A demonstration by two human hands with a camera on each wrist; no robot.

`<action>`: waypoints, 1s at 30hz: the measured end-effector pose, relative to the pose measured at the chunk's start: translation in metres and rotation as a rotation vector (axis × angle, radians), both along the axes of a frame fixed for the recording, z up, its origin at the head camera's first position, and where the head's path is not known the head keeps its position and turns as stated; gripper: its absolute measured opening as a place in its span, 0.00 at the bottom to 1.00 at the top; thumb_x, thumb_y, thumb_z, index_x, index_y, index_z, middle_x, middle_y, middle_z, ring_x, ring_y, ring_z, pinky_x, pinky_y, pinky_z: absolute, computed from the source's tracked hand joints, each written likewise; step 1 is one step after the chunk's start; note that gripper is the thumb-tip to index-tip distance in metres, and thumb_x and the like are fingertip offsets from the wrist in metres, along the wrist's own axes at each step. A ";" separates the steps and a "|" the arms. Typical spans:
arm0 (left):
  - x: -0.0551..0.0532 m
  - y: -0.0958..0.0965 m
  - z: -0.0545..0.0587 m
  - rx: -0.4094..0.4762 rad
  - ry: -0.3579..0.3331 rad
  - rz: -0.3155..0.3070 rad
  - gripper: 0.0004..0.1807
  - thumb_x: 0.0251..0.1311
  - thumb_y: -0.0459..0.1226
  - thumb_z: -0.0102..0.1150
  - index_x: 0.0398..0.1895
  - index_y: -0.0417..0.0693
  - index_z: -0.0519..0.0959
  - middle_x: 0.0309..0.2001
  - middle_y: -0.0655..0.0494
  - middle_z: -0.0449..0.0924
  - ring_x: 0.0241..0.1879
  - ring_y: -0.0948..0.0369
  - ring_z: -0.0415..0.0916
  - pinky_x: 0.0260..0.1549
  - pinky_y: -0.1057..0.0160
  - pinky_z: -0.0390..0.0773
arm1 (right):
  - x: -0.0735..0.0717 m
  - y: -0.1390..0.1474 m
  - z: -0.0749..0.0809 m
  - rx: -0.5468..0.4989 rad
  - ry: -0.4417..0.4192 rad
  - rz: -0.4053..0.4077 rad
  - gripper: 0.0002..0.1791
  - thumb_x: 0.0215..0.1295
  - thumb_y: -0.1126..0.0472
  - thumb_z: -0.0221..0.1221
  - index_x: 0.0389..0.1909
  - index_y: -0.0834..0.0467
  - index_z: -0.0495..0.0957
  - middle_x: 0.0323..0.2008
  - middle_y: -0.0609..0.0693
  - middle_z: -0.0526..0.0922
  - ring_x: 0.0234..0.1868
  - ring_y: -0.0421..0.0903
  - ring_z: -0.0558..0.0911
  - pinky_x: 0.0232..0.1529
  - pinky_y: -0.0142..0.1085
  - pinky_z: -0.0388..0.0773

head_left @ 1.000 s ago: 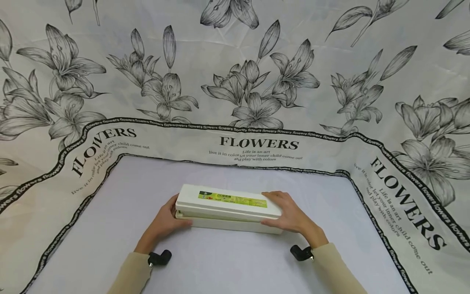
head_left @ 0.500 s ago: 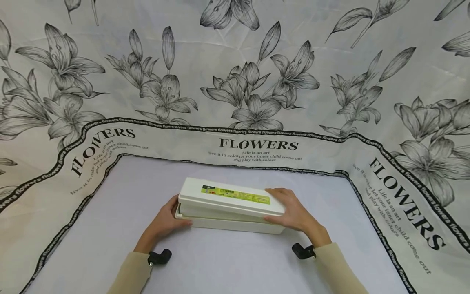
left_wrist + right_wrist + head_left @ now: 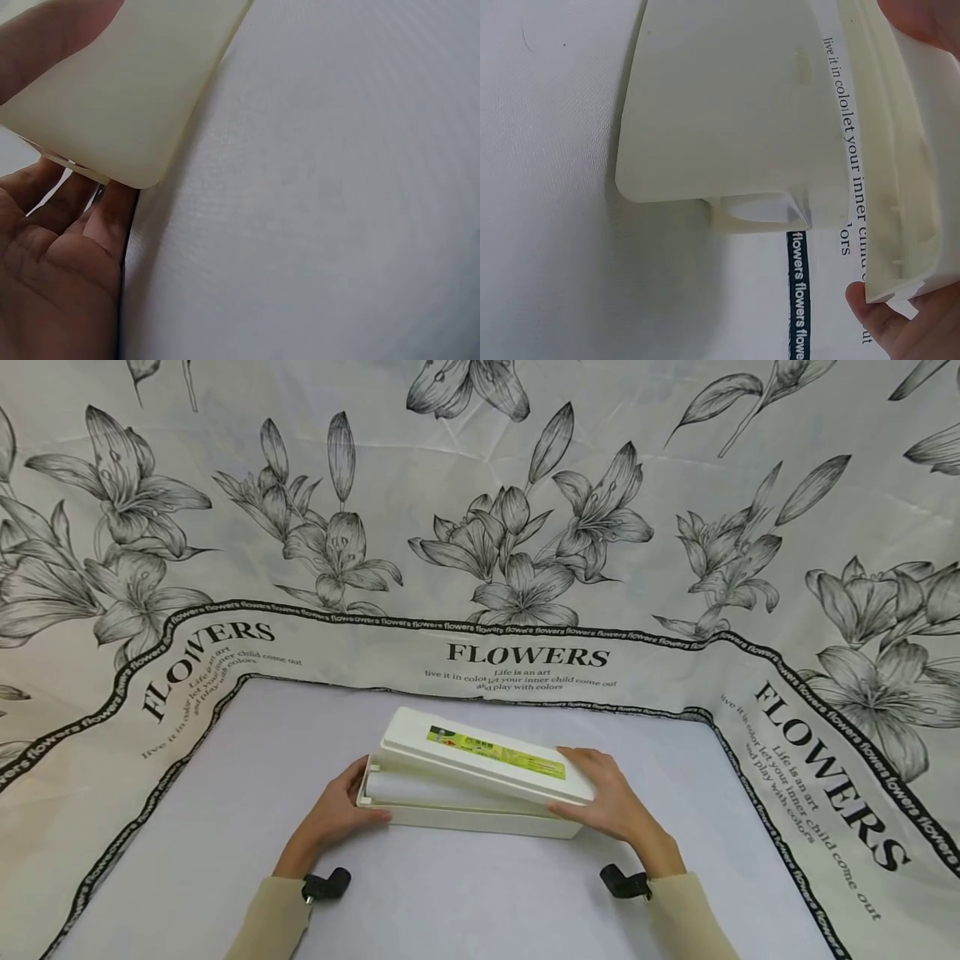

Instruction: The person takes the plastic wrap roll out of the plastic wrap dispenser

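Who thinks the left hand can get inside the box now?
Probably yes: the right hand holds the lid tilted, leaving the box open beside the left hand, which must first release it.

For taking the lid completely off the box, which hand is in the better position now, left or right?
Probably the right hand: it grips the tilted lid near one end, while the left hand holds the box at its opposite end.

Gap under tilted lid (image 3: 480, 765), widest leftward, left fingers (image 3: 112, 217) beside; right fingers (image 3: 588, 762) blocking right end
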State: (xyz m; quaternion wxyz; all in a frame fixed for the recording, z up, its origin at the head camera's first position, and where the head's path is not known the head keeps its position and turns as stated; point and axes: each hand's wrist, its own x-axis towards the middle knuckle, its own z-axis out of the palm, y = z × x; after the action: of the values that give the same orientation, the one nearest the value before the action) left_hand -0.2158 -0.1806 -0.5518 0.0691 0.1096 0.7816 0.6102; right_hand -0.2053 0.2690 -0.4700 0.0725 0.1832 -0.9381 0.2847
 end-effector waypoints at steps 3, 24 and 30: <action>0.000 0.000 0.000 0.010 -0.001 0.000 0.59 0.44 0.36 0.84 0.80 0.43 0.58 0.73 0.41 0.67 0.71 0.45 0.67 0.57 0.79 0.71 | 0.003 0.004 -0.003 -0.015 0.009 -0.022 0.50 0.48 0.39 0.77 0.72 0.53 0.73 0.66 0.58 0.77 0.65 0.59 0.72 0.60 0.61 0.72; -0.003 -0.002 -0.002 0.014 -0.012 -0.011 0.60 0.45 0.36 0.83 0.80 0.40 0.55 0.74 0.40 0.66 0.71 0.45 0.66 0.57 0.79 0.71 | 0.020 0.033 -0.002 -0.051 0.036 -0.137 0.49 0.49 0.42 0.78 0.73 0.54 0.72 0.67 0.58 0.75 0.64 0.58 0.71 0.53 0.56 0.71; -0.003 -0.002 -0.002 0.020 -0.006 -0.021 0.60 0.45 0.36 0.83 0.80 0.40 0.55 0.74 0.40 0.66 0.71 0.45 0.66 0.57 0.80 0.71 | 0.024 0.042 -0.001 -0.050 0.038 -0.166 0.50 0.50 0.43 0.78 0.74 0.54 0.70 0.68 0.59 0.74 0.65 0.60 0.69 0.53 0.56 0.69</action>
State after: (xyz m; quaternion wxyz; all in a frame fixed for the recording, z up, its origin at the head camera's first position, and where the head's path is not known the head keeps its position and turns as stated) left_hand -0.2188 -0.1827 -0.5538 0.0770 0.1166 0.7741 0.6174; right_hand -0.1813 0.3113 -0.4714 0.1183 0.1084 -0.9412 0.2973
